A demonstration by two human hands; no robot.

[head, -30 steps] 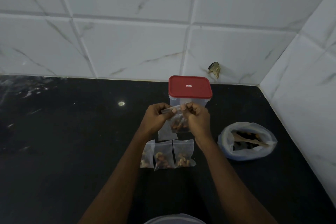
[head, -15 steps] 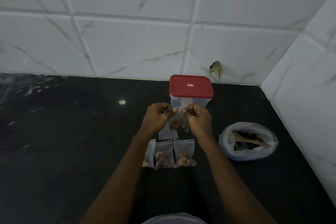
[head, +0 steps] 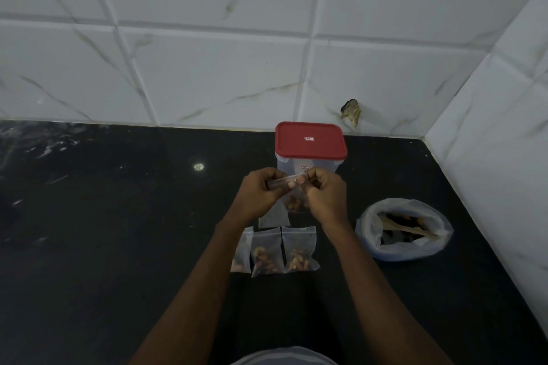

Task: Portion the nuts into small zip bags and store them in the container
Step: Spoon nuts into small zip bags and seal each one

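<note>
The left hand [head: 259, 192] and right hand [head: 324, 195] are raised close together above the dark surface [head: 118, 246]. Both are clamped on one small zip bag [head: 294, 201], and each pinches an end of its top strip between curled fingers and thumb. The bag hangs between and just below the hands, with a clump of nuts at its bottom. The right hand's fingers partly cover it, and I cannot tell whether the seal is pressed closed.

Just beyond the hands stands the container [head: 286, 164] with its red lid [head: 310, 141] on; the knuckles hide its lower wall. Beneath the hands a flat clear bag [head: 274, 218] lies on the surface, and its upper part is covered by them. Nearer the person, three filled bags [head: 299, 249] lie side by side, the leftmost half hidden by the left forearm.

Well to the right of the right hand sits a large open plastic bag [head: 369, 228] holding a wooden spoon [head: 412, 230]. Its dark contents are hard to make out in the dim light.
</note>
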